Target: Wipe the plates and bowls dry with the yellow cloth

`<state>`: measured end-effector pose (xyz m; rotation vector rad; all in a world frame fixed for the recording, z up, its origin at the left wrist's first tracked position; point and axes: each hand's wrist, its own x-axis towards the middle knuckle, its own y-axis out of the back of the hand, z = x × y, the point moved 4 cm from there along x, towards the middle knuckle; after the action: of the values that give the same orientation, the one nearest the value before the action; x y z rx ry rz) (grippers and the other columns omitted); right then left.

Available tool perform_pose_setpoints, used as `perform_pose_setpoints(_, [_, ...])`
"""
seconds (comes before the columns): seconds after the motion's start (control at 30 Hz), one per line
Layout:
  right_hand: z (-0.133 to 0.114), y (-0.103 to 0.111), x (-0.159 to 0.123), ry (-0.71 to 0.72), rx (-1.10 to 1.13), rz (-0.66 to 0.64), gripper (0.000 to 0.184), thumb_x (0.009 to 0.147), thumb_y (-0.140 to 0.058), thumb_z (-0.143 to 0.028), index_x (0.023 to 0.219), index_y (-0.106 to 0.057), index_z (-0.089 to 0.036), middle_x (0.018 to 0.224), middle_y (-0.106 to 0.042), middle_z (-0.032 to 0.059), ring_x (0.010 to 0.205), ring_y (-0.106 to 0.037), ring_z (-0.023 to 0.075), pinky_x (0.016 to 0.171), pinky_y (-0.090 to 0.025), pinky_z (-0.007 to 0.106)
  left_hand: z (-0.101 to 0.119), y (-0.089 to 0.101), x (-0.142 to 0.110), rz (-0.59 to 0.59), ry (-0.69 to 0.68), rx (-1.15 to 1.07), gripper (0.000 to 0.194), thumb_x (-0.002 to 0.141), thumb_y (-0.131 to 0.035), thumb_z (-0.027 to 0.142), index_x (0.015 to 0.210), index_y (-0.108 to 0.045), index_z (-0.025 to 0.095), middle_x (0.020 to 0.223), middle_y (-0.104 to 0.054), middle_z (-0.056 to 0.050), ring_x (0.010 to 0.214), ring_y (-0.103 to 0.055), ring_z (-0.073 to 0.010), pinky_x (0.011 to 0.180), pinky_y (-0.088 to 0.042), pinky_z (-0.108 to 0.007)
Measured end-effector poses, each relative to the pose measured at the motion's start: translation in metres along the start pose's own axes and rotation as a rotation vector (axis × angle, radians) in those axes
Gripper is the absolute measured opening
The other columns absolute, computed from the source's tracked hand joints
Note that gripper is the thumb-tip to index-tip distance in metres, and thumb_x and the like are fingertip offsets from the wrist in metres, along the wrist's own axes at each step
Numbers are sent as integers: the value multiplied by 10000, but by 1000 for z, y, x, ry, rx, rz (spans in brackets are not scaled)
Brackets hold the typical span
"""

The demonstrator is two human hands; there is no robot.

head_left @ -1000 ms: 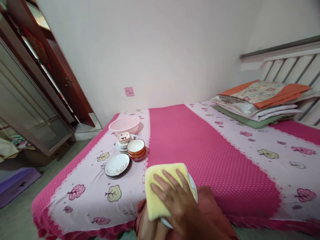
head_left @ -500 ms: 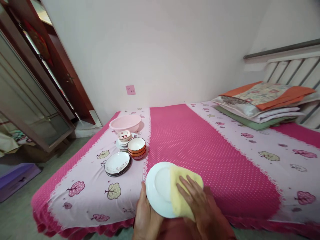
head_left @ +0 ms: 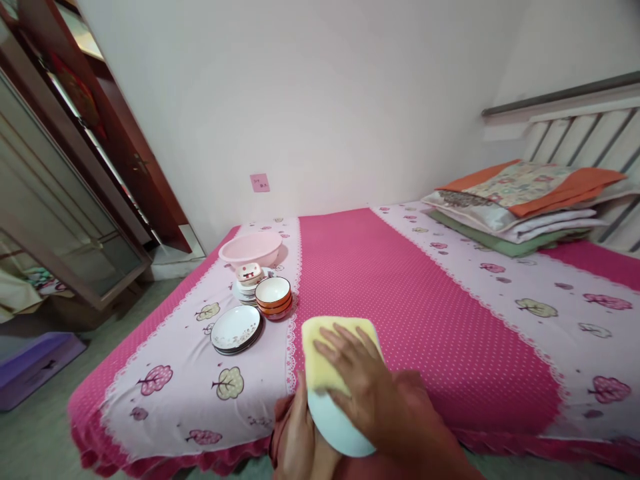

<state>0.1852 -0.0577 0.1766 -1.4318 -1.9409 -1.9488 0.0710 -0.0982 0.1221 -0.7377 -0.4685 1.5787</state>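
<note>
A white plate (head_left: 343, 427) is held over my lap by my left hand (head_left: 303, 433), which grips its left edge with the thumb up along the rim. My right hand (head_left: 357, 373) presses a yellow cloth (head_left: 320, 363) flat onto the far part of the plate, fingers laid across it. The cloth covers much of the plate's face. Left of my hands, on the bed, a stack of patterned plates (head_left: 235, 328) sits beside stacked orange bowls (head_left: 274, 293). Behind them a small square bowl (head_left: 249, 273) rests on more stacked dishes.
A pink basin (head_left: 250, 248) stands behind the dishes on the pink bedspread (head_left: 345, 267). Folded quilts (head_left: 520, 200) are piled by the headboard (head_left: 600, 143) at right. A purple box (head_left: 37, 370) is on the floor at left, below a glass-fronted cabinet (head_left: 65, 220).
The yellow cloth slid to the plate's right side, baring its left half, then came back left and toward the far edge under my right hand. My left hand keeps hold of the plate.
</note>
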Motion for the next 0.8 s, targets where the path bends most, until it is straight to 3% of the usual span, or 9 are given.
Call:
perform_pose_setpoints(0.13, [39,7,-7,-272,176,108,577,1019,-529,-321,1582,-409,-282,1521,-585,109,1395,-557,287,1146,-481,509,-3,5,4,-85,78,-158,538,877,-631,666,1133,-822,234,1384,-694,-129,1455,-483,-326,1186,-391,-450])
perform_pose_setpoints(0.27, [61,-8,-41,-511,438,169,546,1007,-547,-394,1528,-488,-245,1320,-723,119,1188,-701,289,1001,-581,452,-10,20,9,-125,83,-288,503,961,-549,604,1209,-792,240,1381,-704,-69,1508,-412,-295,1270,-250,-446])
perform_pose_setpoints(0.37, [69,-12,-56,-714,661,189,492,985,-575,-484,1382,-614,-197,1129,-792,108,1015,-757,294,869,-624,430,-10,20,9,-100,125,-298,464,986,-536,543,1187,-800,219,1331,-738,-81,1471,-471,-309,1267,-267,-458])
perform_pose_setpoints(0.43, [70,-9,-57,-809,788,183,503,953,-616,-539,1308,-651,-183,1120,-794,111,980,-761,299,829,-627,413,-7,14,6,-63,178,-284,427,966,-584,506,1131,-815,187,1252,-775,-112,1411,-543,-336,1242,-322,-483])
perform_pose_setpoints(0.53, [67,1,-50,-819,915,174,521,916,-676,-551,1280,-660,-178,1137,-789,116,975,-759,292,827,-616,385,3,7,0,-13,192,-140,366,864,-761,383,1131,-800,137,1130,-808,-150,1268,-656,-358,1170,-424,-492])
perform_pose_setpoints(0.63, [62,12,-41,-775,935,149,493,929,-664,-532,1276,-661,-182,1114,-790,108,970,-755,281,827,-608,376,15,7,-7,-23,110,100,494,762,-871,288,1217,-756,134,1085,-808,-151,1070,-734,-329,1032,-524,-448])
perform_pose_setpoints(0.7, [56,22,-34,-708,912,90,463,944,-638,-520,1266,-666,-187,1104,-787,101,958,-750,271,822,-603,372,20,9,-11,-65,101,272,520,729,-899,342,1188,-759,144,1015,-808,-131,901,-740,-284,857,-570,-383])
perform_pose_setpoints(0.8, [39,38,-19,-528,774,-66,363,932,-657,-464,1197,-699,-220,1054,-782,69,913,-732,249,790,-585,343,23,12,-17,-98,83,563,428,702,-909,403,1036,-789,165,845,-771,-55,707,-649,-188,644,-500,-267])
